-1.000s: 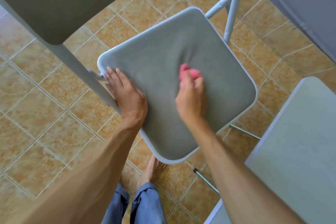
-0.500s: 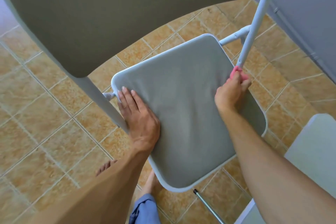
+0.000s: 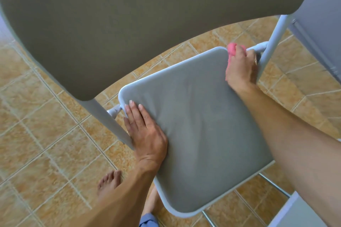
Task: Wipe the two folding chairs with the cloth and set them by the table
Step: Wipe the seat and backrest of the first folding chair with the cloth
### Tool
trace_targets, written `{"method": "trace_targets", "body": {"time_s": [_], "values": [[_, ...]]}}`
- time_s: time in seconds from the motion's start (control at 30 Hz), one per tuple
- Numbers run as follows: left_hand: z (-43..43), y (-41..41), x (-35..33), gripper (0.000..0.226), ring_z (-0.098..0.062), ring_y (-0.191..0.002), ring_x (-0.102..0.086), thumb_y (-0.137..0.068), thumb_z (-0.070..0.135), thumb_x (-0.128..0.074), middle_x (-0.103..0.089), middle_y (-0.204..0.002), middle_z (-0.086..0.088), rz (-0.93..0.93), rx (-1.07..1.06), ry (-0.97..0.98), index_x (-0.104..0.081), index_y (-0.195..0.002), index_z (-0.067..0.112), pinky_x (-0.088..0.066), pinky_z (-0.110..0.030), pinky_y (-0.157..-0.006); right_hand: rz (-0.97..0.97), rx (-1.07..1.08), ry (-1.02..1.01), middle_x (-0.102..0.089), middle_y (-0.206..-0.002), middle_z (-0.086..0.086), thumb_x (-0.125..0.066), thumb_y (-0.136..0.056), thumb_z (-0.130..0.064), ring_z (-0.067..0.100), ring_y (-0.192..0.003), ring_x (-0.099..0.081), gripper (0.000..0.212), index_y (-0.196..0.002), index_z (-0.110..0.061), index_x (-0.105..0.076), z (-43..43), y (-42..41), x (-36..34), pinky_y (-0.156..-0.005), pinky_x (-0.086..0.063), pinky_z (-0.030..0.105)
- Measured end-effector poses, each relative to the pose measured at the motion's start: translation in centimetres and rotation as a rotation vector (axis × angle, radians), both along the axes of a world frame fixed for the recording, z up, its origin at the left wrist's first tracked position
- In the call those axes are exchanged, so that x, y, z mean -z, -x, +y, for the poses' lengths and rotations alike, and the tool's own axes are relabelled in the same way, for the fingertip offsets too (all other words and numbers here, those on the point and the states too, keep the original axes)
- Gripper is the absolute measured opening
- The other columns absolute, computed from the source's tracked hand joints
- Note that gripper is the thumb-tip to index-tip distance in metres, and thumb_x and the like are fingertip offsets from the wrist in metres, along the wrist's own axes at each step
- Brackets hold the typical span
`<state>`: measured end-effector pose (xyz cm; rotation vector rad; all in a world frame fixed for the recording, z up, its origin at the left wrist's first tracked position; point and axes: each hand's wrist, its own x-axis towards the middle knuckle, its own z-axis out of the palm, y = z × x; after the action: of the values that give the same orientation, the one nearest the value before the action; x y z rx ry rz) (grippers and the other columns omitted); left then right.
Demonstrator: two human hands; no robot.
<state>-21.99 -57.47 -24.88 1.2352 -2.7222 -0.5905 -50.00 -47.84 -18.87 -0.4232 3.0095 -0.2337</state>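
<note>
A grey folding chair stands unfolded below me, its padded seat [image 3: 203, 131] filling the middle of the view and its backrest [image 3: 129, 24] across the top. My left hand [image 3: 145, 132] lies flat on the seat's left edge, fingers together, next to the white frame tube [image 3: 110, 121]. My right hand [image 3: 241, 68] is shut on a pink cloth [image 3: 232, 49] and presses it at the seat's far right corner, against the white frame hinge [image 3: 258, 48]. Only one chair is clearly in view.
Tan tiled floor [image 3: 46, 143] surrounds the chair. My bare feet [image 3: 109, 182] stand at its near side. A pale flat surface corner [image 3: 295, 214] shows at the bottom right, with metal legs [image 3: 273, 184] by it. A grey wall [image 3: 324, 14] rises at the right.
My right hand has slid the pink cloth from the middle of the seat to the right edge, then on to the far right corner. The left hand has stayed on the left edge.
</note>
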Motion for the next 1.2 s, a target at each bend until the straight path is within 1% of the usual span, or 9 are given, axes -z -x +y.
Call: {"method": "trace_targets", "body": {"time_s": [0.17, 0.27, 0.43, 0.6, 0.7, 0.83, 0.97, 1.1, 1.2], "values": [[-0.2, 0.4, 0.2, 0.062, -0.044, -0.150, -0.013, -0.091, 0.008, -0.043, -0.019, -0.160, -0.029, 0.010, -0.014, 0.007, -0.029, -0.148, -0.010, -0.011, -0.053, -0.123, -0.100, 0.123, 0.145, -0.049, -0.141, 0.009, -0.043, -0.102, -0.019, 0.031, -0.124, -0.052, 0.038, -0.140, -0.016, -0.045, -8.4, -5.5, 3.4, -0.098, -0.044, 0.040], [-0.2, 0.2, 0.1, 0.062, -0.043, -0.151, -0.012, -0.091, 0.008, -0.043, -0.018, -0.161, -0.028, 0.019, -0.019, -0.016, -0.029, -0.149, -0.010, -0.010, -0.052, -0.124, -0.185, -0.231, 0.185, -0.051, -0.137, 0.009, -0.048, -0.094, -0.010, 0.034, -0.118, -0.052, 0.043, -0.136, -0.017, -0.055, -10.5, -9.1, 3.5, -0.101, -0.045, 0.038], [-0.2, 0.4, 0.0, 0.060, -0.043, -0.151, -0.012, -0.092, 0.009, -0.040, -0.019, -0.160, -0.029, 0.042, -0.006, -0.026, -0.031, -0.148, -0.011, -0.013, -0.054, -0.122, -0.208, -0.832, 0.070, -0.056, -0.119, 0.007, -0.046, -0.106, -0.034, 0.038, -0.095, -0.065, 0.034, -0.138, -0.028, -0.056, -5.9, -8.6, 0.5, -0.078, -0.057, 0.045], [0.0, 0.0, 0.0, 0.058, -0.043, -0.151, -0.009, -0.095, 0.009, -0.031, -0.017, -0.161, -0.029, 0.044, -0.011, -0.056, -0.027, -0.150, -0.011, -0.011, -0.054, -0.123, 0.008, 0.063, 0.155, -0.053, -0.135, 0.018, -0.039, -0.107, -0.025, 0.040, -0.119, -0.055, 0.035, -0.139, -0.015, -0.051, -2.3, -2.5, 1.0, -0.098, -0.041, 0.041], [0.1, 0.3, -0.1, 0.059, -0.044, -0.151, -0.008, -0.093, 0.003, -0.036, -0.017, -0.160, -0.030, 0.064, -0.022, -0.043, -0.027, -0.149, -0.012, -0.003, -0.050, -0.124, -0.084, 0.242, 0.252, -0.046, -0.148, 0.014, -0.038, -0.107, -0.020, 0.029, -0.133, -0.046, 0.038, -0.142, -0.010, -0.048, -6.1, -5.2, 3.0, -0.104, -0.029, 0.031], [-0.8, 0.3, -2.0, 0.063, -0.037, -0.153, -0.001, -0.091, 0.002, -0.031, -0.008, -0.164, -0.024, 0.154, -0.080, -0.240, -0.021, -0.152, -0.010, 0.015, -0.033, -0.122, -0.209, -0.067, 0.292, -0.053, -0.140, 0.013, -0.040, -0.106, -0.026, 0.032, -0.128, -0.051, 0.035, -0.135, -0.013, -0.055, -10.7, -10.9, 3.5, -0.102, -0.036, 0.035], [-3.8, 0.6, -5.9, 0.052, -0.045, -0.134, -0.036, -0.086, 0.009, -0.028, -0.032, -0.146, -0.031, 0.183, -0.254, -0.683, -0.039, -0.130, -0.016, -0.032, -0.045, -0.112, -0.397, -0.317, 0.313, -0.054, -0.142, 0.006, -0.047, -0.104, -0.034, 0.028, -0.132, -0.051, 0.032, -0.129, -0.025, -0.064, -11.6, -13.8, 3.0, -0.108, -0.043, 0.039], [-4.2, -1.0, -9.3, 0.045, -0.027, -0.105, -0.053, -0.073, 0.014, -0.023, -0.056, -0.115, -0.009, 0.263, -0.224, -0.758, -0.050, -0.107, 0.002, -0.043, -0.050, -0.103, -0.592, -0.527, 0.317, -0.056, -0.144, -0.002, -0.053, -0.100, -0.042, 0.016, -0.141, -0.046, 0.032, -0.125, -0.032, -0.070, -10.3, -14.7, 2.0, -0.118, -0.036, 0.037], [-3.9, -2.9, -10.3, 0.061, -0.003, -0.135, -0.042, -0.086, -0.001, -0.030, -0.051, -0.144, 0.012, 0.335, -0.112, -0.756, -0.055, -0.136, 0.024, -0.028, -0.026, -0.120, -0.675, -0.641, 0.273, -0.060, -0.138, -0.006, -0.054, -0.098, -0.046, 0.016, -0.137, -0.050, 0.031, -0.121, -0.035, -0.072, -9.1, -15.8, 1.1, -0.117, -0.037, 0.038]]}}
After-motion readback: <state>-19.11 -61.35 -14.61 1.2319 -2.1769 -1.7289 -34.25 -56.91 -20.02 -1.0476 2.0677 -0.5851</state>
